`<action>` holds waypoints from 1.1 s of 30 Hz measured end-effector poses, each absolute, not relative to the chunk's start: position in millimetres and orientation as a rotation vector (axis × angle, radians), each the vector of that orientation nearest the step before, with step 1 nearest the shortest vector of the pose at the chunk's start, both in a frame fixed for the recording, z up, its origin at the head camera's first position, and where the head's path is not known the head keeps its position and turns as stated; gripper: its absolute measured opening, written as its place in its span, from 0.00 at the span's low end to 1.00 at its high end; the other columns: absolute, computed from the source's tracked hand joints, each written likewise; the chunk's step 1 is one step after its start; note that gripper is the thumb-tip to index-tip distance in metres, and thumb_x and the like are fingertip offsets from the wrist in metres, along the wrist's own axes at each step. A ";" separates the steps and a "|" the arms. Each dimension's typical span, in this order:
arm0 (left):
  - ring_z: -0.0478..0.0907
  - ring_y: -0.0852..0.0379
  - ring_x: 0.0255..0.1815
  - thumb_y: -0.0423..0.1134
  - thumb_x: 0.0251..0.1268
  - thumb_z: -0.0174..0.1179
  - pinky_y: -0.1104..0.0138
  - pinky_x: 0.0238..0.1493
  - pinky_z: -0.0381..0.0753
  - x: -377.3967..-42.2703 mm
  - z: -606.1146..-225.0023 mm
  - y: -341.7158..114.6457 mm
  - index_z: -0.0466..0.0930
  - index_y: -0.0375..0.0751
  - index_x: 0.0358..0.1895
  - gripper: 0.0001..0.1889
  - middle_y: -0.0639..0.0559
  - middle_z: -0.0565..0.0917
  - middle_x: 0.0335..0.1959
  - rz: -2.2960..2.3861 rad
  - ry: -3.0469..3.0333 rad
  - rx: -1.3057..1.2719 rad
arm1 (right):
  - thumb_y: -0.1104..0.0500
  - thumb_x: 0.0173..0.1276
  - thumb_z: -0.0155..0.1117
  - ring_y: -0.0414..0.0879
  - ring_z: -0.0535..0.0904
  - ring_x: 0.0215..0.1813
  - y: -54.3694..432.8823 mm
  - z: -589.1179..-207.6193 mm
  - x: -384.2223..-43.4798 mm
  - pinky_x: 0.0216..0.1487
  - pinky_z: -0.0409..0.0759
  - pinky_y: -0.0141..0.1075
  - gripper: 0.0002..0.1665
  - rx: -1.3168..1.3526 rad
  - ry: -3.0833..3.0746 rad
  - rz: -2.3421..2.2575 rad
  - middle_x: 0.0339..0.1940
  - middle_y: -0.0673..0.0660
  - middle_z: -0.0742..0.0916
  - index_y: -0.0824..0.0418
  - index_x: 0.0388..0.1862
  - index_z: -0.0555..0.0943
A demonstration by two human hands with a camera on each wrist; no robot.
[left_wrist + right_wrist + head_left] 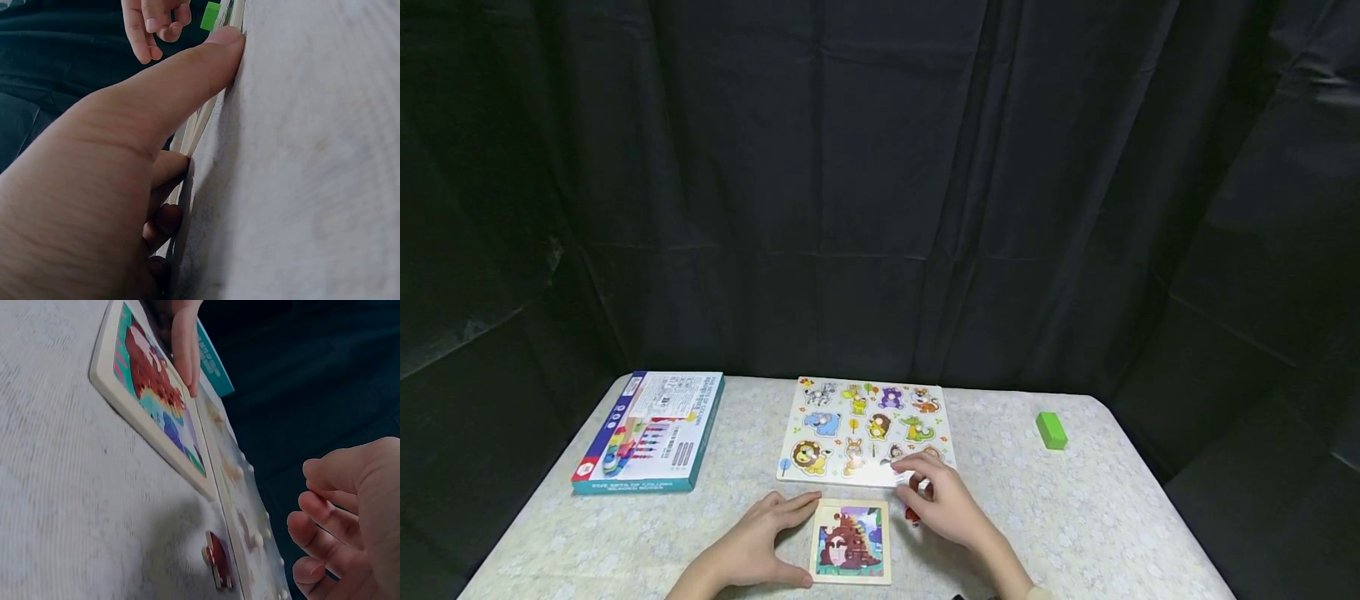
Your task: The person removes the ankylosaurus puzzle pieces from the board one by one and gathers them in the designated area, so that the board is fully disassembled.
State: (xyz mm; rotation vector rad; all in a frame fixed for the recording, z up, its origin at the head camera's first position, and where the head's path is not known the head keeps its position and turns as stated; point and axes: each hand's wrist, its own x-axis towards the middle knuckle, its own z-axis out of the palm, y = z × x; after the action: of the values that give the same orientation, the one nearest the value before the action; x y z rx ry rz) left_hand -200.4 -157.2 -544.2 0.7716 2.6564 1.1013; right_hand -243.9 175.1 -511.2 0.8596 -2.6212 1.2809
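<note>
A small square jigsaw in a pale wooden frame (pixel 888 554) lies on the table, with a dark red creature pictured on it. Bare pale wood shows at its upper left. My left hand (pixel 748 542) rests against the frame's left side, index finger at the top corner and thumb at the bottom one. To the right, my right hand (pixel 946 504) hovers with loosely bent fingers and nothing visible between them. Below it in the right wrist view, a loose dark red jigsaw piece (pixel 220 561) lies on the table, partly covered by the hand in the head view.
Behind the jigsaw lies a white animal knob puzzle board (pixel 838 406), its lower right overlapped by my right hand. A flat boxed set (pixel 658 429) lies on the left. A green block (pixel 1052 431) stands at the right. Black curtains (pixel 880 208) surround the patterned tablecloth (pixel 1060 517).
</note>
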 end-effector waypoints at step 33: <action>0.62 0.68 0.44 0.67 0.45 0.82 0.67 0.53 0.71 -199.9 -545.8 -158.6 0.74 0.45 0.77 0.55 0.54 0.71 0.80 1.076 2.691 0.794 | 0.64 0.75 0.68 0.34 0.78 0.40 121.6 -514.3 -239.3 0.39 0.81 0.30 0.17 1.017 -2.700 1.402 0.48 0.57 0.88 0.64 0.60 0.86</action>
State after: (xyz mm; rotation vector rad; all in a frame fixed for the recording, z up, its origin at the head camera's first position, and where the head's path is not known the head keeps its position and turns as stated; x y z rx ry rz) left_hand -199.9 -158.6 -545.8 0.7935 2.6915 1.0759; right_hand -239.3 121.6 -514.3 1.0169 -2.6999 1.4020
